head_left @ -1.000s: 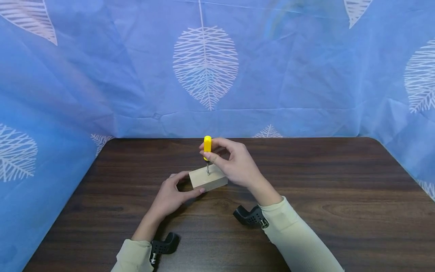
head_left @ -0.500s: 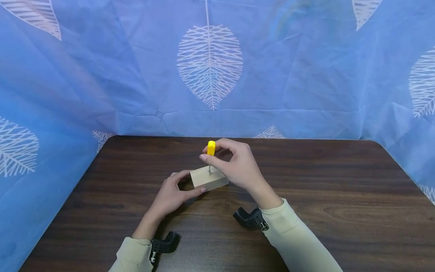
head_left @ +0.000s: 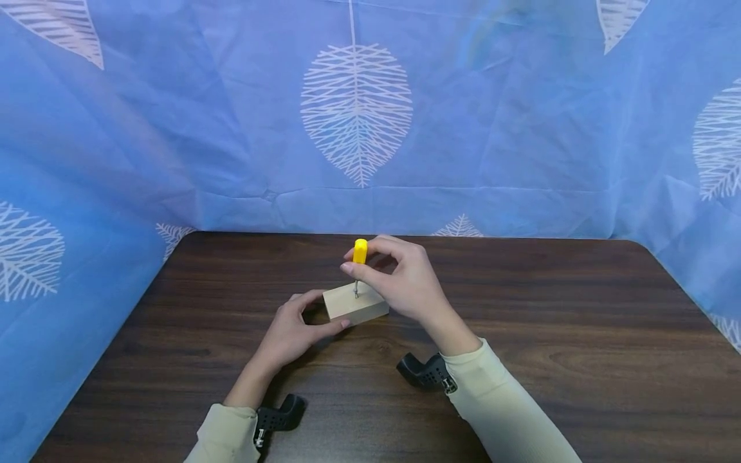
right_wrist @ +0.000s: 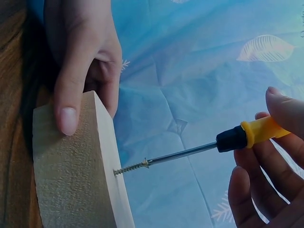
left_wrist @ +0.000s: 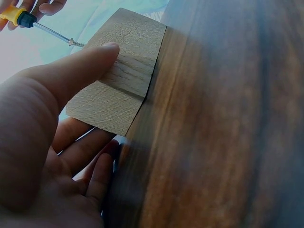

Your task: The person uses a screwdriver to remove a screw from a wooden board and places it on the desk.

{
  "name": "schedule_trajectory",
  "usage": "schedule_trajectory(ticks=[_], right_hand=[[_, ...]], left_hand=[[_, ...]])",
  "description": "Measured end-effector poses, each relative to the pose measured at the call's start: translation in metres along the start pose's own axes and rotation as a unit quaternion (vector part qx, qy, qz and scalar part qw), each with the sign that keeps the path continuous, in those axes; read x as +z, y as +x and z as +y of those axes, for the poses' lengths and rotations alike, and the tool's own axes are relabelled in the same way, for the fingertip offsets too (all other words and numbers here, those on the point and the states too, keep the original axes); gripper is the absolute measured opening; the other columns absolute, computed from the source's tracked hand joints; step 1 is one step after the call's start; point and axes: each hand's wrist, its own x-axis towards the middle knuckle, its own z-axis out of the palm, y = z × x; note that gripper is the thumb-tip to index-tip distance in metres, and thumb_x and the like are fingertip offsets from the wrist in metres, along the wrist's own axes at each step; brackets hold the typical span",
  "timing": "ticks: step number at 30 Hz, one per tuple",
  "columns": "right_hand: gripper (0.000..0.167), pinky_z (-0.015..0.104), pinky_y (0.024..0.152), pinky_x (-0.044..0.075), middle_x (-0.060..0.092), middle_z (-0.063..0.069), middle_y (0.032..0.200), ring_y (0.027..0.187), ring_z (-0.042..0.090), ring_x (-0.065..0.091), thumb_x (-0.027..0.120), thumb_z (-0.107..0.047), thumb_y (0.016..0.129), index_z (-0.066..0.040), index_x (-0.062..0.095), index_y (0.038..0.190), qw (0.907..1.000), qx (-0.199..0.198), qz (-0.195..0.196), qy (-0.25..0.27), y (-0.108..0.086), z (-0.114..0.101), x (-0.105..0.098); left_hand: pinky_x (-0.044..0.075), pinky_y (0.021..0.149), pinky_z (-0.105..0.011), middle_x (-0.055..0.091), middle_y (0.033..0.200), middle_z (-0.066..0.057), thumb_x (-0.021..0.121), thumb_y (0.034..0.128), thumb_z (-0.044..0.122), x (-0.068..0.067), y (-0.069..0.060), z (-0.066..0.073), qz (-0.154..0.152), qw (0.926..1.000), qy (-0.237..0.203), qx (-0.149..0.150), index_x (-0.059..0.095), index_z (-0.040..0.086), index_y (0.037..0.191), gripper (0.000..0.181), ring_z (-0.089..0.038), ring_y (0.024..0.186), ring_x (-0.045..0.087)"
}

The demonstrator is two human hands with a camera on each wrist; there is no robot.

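A pale wooden block (head_left: 359, 313) lies on the table, held by my left hand (head_left: 295, 333) at its left end. The left thumb presses the near side, and the fingers reach round the far side. A threaded screw (right_wrist: 132, 167) stands with its tip in the block's upper face, much of its thread exposed. The yellow-handled screwdriver (right_wrist: 259, 131) has its metal shaft meeting the screw head, roughly in line with it. Above the block, my right hand (head_left: 405, 283) pinches the screwdriver's handle between thumb and fingers. In the head view that thumb hides the handle's lower part.
The dark wood-grain table (head_left: 538, 334) extends on both sides of the hands. Behind it hangs a blue cloth (head_left: 509, 128) with white leaf prints. Black wrist mounts (head_left: 280, 413) stick out from both cuffs.
The right thumb and fingers have shifted round the screwdriver handle, and its top appears slightly lower and farther right. The left hand keeps its hold on the block. The head view has moved slightly.
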Motion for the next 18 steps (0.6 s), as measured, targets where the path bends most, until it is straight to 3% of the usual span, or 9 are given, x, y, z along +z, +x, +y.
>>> schedule_trajectory(ticks=[18], right_hand=[[0.012, 0.04, 0.082, 0.06, 0.074, -0.007, 0.103, 0.092, 0.014, 0.067, 0.085, -0.025, 0.096, -0.019, 0.084, 0.107, 0.9995, -0.026, 0.018, -0.009, -0.0009, 0.0006, 0.0007]], left_hand=[[0.046, 0.109, -0.059, 0.067, 0.138, -0.003, 0.089, 0.0869, 0.053, 0.0005, -0.0013, -0.0001, 0.003, 1.0, 0.0, 0.005, 0.069, 0.027, 0.142, 0.064, -0.028, 0.127, 0.057]])
